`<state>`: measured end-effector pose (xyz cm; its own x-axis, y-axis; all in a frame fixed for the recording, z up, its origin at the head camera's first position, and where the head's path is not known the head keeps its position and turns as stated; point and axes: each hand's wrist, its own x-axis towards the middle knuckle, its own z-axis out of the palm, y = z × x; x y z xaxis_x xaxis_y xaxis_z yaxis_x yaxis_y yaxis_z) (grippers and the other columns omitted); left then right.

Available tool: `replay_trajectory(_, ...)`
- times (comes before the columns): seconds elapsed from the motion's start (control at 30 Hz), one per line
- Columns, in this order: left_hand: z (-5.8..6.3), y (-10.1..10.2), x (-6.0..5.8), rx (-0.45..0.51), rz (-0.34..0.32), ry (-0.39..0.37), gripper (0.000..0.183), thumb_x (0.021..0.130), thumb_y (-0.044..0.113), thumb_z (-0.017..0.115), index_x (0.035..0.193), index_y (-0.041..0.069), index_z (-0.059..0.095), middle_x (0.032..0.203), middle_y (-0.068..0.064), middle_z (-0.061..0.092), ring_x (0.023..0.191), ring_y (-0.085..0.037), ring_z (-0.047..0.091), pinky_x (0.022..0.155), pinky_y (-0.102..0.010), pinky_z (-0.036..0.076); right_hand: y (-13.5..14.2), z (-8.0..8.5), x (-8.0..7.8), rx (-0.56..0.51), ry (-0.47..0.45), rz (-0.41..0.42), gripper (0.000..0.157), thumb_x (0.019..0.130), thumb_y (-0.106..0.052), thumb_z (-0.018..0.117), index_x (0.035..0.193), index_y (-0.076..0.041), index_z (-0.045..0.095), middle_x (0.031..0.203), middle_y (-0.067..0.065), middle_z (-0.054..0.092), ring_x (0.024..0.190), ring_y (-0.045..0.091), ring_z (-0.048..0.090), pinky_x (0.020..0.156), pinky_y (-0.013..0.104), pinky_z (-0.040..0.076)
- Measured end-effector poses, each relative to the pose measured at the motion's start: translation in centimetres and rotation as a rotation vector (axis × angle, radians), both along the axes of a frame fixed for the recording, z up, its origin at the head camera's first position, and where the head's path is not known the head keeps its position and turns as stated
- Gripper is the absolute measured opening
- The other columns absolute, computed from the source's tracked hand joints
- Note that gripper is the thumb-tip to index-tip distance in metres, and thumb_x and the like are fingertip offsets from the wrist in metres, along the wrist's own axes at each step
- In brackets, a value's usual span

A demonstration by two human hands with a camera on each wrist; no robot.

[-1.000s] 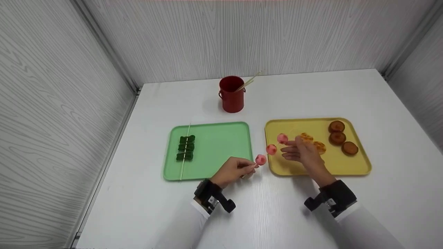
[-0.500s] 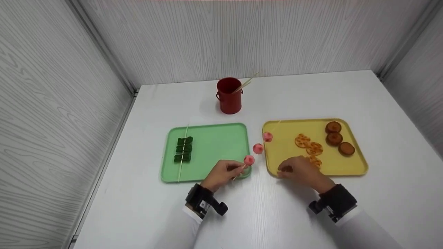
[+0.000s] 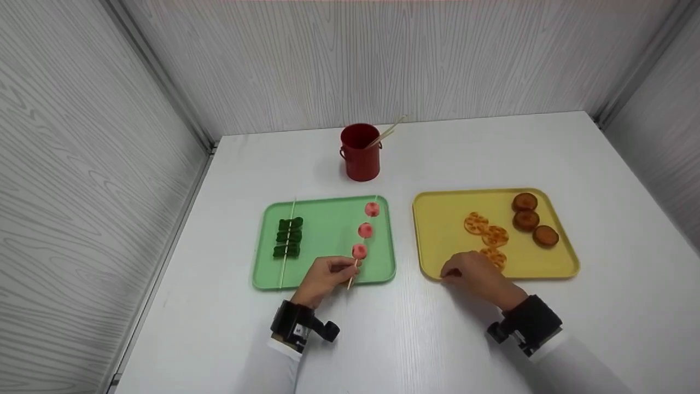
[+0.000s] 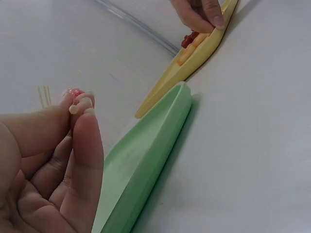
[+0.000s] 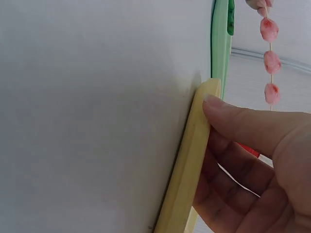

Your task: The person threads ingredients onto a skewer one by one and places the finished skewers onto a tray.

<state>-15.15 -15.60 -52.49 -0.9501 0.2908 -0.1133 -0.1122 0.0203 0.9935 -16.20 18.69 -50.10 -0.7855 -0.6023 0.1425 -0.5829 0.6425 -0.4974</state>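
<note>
My left hand (image 3: 324, 278) pinches the lower end of a skewer with three pink balls (image 3: 365, 230) between thumb and fingers. In the right wrist view the skewer (image 5: 272, 62) is raised above the table; from the head it overlaps the right side of the green tray (image 3: 331, 221). A second skewer, threaded with dark green folded pieces (image 3: 288, 236), lies on that tray's left side. At the front left corner of the yellow tray (image 3: 437, 219), my right hand (image 3: 477, 275) grips the rim, thumb (image 5: 233, 116) on the outer wall and fingers curled behind it.
On the yellow tray lie lotus root slices (image 3: 495, 235), one partly behind the right hand, and brown mushroom caps (image 3: 526, 220). A red bucket (image 3: 362, 158) with thin sticks (image 3: 387, 133) stands at the back. Pale panels (image 3: 273, 65) border the white table.
My left hand has carried the pink ball skewer leftward, from beside the yellow tray to over the green one. My right hand has left the skewer and come down to the yellow tray's rim.
</note>
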Motion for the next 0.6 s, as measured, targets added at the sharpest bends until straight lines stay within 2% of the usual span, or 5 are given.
replay_trajectory(0.1,-0.2,-0.6,0.0,0.009,0.053,-0.004,0.027,0.091,0.002,0.067,0.111,-0.015,0.064,0.099,-0.018,0.071,0.084,-0.013,0.067,0.072,-0.021,0.054,-0.1,-0.2,0.0,-0.010,0.013,-0.001,0.010,0.077,0.003,0.077,0.084,-0.004,0.076,0.082,0.005,0.073,0.076,0.020,0.068,0.067,0.032,0.057)
replay_trajectory(0.27,-0.3,-1.6,-0.1,-0.032,0.133,0.012,0.028,0.091,0.003,0.067,0.112,-0.014,0.064,0.094,-0.011,0.073,0.082,-0.011,0.067,0.071,-0.020,0.055,0.0,-0.6,0.0,-0.010,0.028,-0.006,0.011,0.077,0.003,0.078,0.085,-0.005,0.076,0.082,0.005,0.073,0.076,0.021,0.068,0.068,0.033,0.057)
replay_trajectory(0.47,0.0,-2.7,-0.1,-0.116,0.224,-0.003,0.025,0.089,0.000,0.068,0.110,-0.014,0.065,0.092,-0.015,0.072,0.078,-0.010,0.067,0.067,-0.019,0.055,0.1,-0.7,0.0,-0.013,-0.003,-0.032,0.011,0.079,0.002,0.077,0.086,-0.006,0.077,0.084,0.004,0.073,0.078,0.021,0.068,0.070,0.034,0.057)
replay_trajectory(0.6,0.4,-3.2,0.1,-0.202,0.274,-0.013,0.022,0.088,-0.003,0.068,0.107,-0.013,0.067,0.090,-0.020,0.072,0.077,-0.015,0.068,0.065,-0.020,0.056,0.1,-0.7,0.2,-0.016,-0.024,-0.040,0.012,0.079,0.003,0.076,0.087,-0.006,0.077,0.084,0.004,0.073,0.079,0.021,0.068,0.070,0.034,0.057)
